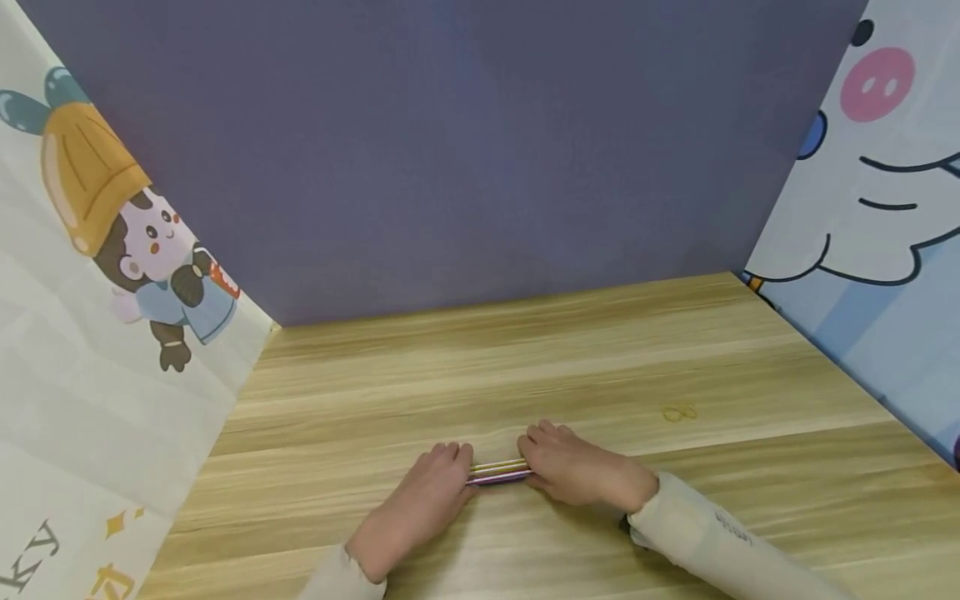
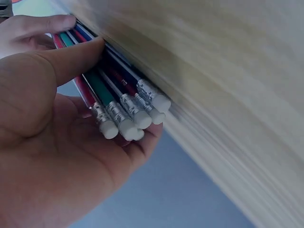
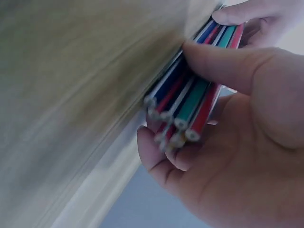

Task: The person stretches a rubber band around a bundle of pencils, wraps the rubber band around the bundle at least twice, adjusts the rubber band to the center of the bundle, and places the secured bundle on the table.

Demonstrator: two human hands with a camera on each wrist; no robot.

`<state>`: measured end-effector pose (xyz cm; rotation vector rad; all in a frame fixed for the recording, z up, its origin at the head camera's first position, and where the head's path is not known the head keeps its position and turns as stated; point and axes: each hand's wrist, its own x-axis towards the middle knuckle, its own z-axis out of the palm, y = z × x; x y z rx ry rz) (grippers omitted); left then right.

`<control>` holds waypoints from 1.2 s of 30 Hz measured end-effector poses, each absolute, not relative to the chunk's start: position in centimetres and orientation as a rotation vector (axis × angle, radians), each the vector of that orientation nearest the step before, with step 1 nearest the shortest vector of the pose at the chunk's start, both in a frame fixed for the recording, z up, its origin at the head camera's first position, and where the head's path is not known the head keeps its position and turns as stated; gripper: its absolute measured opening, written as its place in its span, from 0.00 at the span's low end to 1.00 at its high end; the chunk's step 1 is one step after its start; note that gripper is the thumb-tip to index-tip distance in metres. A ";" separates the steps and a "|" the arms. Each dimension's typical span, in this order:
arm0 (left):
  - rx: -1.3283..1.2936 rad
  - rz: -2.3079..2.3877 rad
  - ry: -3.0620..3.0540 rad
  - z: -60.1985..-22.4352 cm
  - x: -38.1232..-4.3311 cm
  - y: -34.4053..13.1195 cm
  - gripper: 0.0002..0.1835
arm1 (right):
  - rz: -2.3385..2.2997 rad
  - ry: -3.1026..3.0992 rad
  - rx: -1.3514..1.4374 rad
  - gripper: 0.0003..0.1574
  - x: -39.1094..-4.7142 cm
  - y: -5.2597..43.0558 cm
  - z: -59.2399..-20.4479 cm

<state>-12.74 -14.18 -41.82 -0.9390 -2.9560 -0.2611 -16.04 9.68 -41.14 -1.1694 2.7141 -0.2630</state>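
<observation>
Both hands hold one bundle of pencils (image 1: 498, 472) level, just at the wooden tabletop. My left hand (image 1: 431, 492) grips the end with white erasers (image 2: 137, 118) and silver ferrules, its thumb across the top and fingers beneath. Around the other end my right hand (image 1: 573, 467) curls in the same way; there the blunt, unsharpened tips (image 3: 180, 124) show in the right wrist view. Red, green and dark blue barrels lie side by side in several layers. Between the hands only a short stretch of the bundle is visible in the head view.
A yellow rubber band (image 1: 679, 413), twisted like a figure eight, lies on the wooden table (image 1: 465, 375) to the right, beyond my right hand. A grey-purple panel (image 1: 480, 167) stands at the back. Cartoon-printed sheets (image 1: 67, 400) border the left and right sides.
</observation>
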 end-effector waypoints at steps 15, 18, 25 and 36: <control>-1.109 -0.327 -3.057 -39.7 -12.0 -13.3 0.06 | -0.391 2.533 -1.089 0.03 -14.7 11.0 -38.0; -1.194 -0.486 -3.060 -38.8 -12.0 -12.7 0.07 | -0.387 2.509 -1.112 0.06 -14.2 11.2 -36.6; -1.200 -0.861 -3.009 -39.1 -12.2 -11.2 0.09 | -0.584 2.476 -1.233 0.07 -14.3 12.5 -35.0; -1.328 -2.104 -2.852 -41.3 -12.0 -9.5 0.22 | -1.581 2.008 -0.974 0.27 -16.4 15.9 -35.4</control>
